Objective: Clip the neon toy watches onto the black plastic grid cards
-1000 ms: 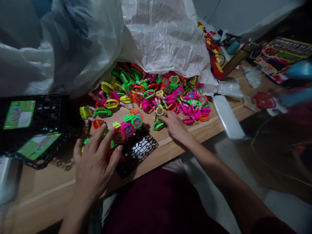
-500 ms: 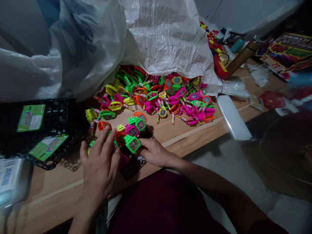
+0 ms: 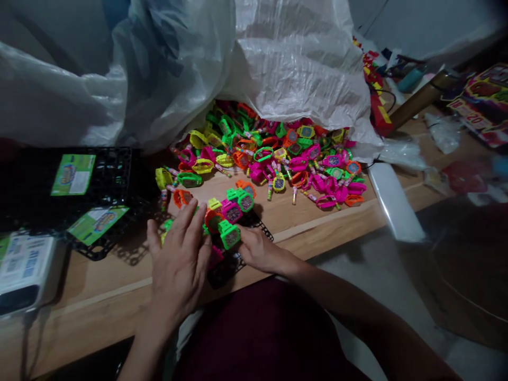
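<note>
1. Head view, centre: a green toy watch (image 3: 229, 236) sits at the fingertips of your right hand (image 3: 262, 251). That hand is touching it, so it is the nearer; the watch lies just left of those fingers and to the right of your left hand (image 3: 178, 264).
2. Its dial faces up towards you. The visible strap runs from the dial away from your body, leaning slightly left; the rest of its length is hidden.
3. Your right hand is pinched narrow, holding the watch by its right side. Your left hand is palm down, fingers extended among other toy watches (image 3: 231, 211); whether it grips any cannot be told.
4. Underneath is a black lattice tray (image 3: 226, 271) on the worktop (image 3: 107, 280). Farther off, a bright heap of toy watches (image 3: 278, 159) lies partly beneath a white sack (image 3: 297, 69).
</note>
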The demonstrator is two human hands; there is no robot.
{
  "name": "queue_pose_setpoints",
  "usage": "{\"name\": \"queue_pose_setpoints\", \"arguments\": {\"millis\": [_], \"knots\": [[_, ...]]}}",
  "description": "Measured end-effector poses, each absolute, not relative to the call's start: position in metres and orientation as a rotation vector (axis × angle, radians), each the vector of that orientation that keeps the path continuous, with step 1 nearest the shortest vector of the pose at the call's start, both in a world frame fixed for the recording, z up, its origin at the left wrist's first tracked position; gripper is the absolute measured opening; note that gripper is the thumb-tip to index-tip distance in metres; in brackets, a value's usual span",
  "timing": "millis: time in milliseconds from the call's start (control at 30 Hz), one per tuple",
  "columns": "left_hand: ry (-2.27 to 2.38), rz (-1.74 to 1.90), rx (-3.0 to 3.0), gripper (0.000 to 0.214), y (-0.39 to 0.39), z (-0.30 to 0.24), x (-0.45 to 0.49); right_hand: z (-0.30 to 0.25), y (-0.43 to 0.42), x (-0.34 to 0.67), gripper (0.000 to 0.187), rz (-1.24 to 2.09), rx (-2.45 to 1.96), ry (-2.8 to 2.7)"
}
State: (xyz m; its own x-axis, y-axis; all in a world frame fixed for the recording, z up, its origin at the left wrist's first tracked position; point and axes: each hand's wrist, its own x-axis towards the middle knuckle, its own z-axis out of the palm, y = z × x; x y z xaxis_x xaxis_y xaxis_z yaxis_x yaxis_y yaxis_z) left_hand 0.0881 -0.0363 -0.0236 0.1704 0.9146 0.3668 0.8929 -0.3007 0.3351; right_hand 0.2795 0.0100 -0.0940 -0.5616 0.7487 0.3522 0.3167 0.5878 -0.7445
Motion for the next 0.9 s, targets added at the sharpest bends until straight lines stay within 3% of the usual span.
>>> {"name": "queue_pose_setpoints", "arguments": {"millis": [267, 467, 633, 767, 900], "knots": [[1.847, 0.610, 2.521, 0.062, -0.031, -0.013, 0.092, -0.119, 0.003, 0.262, 0.043, 0.620, -0.835, -2.303], [1.740, 0.554, 2.723, 0.063, -0.013, -0.016, 0.098, -0.103, 0.013, 0.269, 0.026, 0.603, -0.813, -2.435], [1.799, 0.573, 2.692, 0.062, -0.008, -0.022, 0.092, -0.068, 0.038, 0.342, 0.012, 0.400, -1.086, -2.029], [1.797, 0.629, 2.639, 0.065, -0.008, -0.022, 0.092, -0.060, 0.061, 0.399, 0.017, 0.145, -1.613, -1.802], [1.750, 0.669, 2.562, 0.061, -0.008, -0.019, 0.093, -0.082, 0.070, 0.418, 0.036, 0.323, -1.685, -1.657]]}}
